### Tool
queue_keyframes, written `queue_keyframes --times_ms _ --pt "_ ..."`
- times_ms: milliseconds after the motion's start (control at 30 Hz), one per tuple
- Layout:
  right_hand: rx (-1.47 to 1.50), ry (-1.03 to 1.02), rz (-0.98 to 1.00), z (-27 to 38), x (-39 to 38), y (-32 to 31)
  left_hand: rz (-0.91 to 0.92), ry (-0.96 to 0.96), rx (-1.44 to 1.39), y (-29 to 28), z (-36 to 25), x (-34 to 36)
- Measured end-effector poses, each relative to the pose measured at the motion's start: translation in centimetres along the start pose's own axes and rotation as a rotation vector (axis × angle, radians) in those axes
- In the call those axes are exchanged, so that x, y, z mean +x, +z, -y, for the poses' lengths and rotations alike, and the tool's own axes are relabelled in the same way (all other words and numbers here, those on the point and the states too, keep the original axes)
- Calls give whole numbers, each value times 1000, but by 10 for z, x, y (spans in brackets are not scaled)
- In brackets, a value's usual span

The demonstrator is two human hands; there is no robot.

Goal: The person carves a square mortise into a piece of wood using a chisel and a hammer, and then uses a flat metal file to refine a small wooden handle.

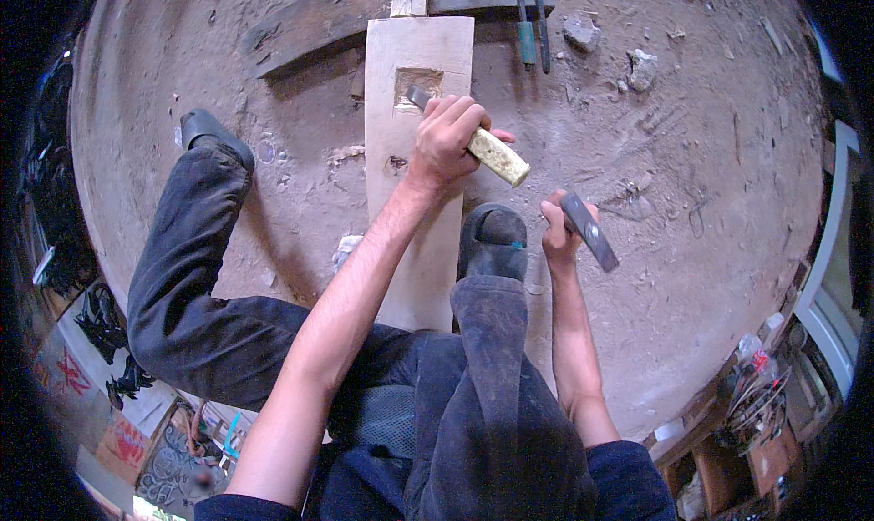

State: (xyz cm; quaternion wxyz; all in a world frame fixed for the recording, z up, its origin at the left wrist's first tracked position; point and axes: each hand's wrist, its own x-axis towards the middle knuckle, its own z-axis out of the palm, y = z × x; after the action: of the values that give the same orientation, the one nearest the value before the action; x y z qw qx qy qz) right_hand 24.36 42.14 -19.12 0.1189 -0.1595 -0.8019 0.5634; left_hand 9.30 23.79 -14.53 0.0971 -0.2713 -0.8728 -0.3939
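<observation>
A pale wooden board point(382, 202) runs away from me, with a rough rectangular recess point(419, 77) cut near its far end. My left hand point(446, 139) is closed on a chisel point(499, 157) with a worn yellowish handle; its metal blade sits at the recess, angled down to the left. Lower right, beside my shoe point(492, 239), my right hand point(557, 230) grips a hammer point(592, 230) with a dark metal head, held apart from the chisel. The hammer's handle is mostly hidden by that hand and the head.
A dark plank point(309, 39) lies crosswise under the board's far end, with two long tools point(526, 40) at the right. Stones point(581, 31) lie on the dusty floor point(710, 202). My other leg point(182, 230) bends out left. Assorted clutter point(756, 384) lines both lower edges.
</observation>
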Motion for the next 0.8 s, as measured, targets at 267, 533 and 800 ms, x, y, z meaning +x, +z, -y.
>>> queue_keyframes --times_ms 267,533,800 --pt "-91 -188 205 15 18 -2 16 -31 -25 -3 -1 -1" --pt "9 -160 89 8 12 -1 7 -25 -38 -1 -3 0" --pt "62 -115 79 14 16 -6 -17 -1 -32 -2 -1 1"
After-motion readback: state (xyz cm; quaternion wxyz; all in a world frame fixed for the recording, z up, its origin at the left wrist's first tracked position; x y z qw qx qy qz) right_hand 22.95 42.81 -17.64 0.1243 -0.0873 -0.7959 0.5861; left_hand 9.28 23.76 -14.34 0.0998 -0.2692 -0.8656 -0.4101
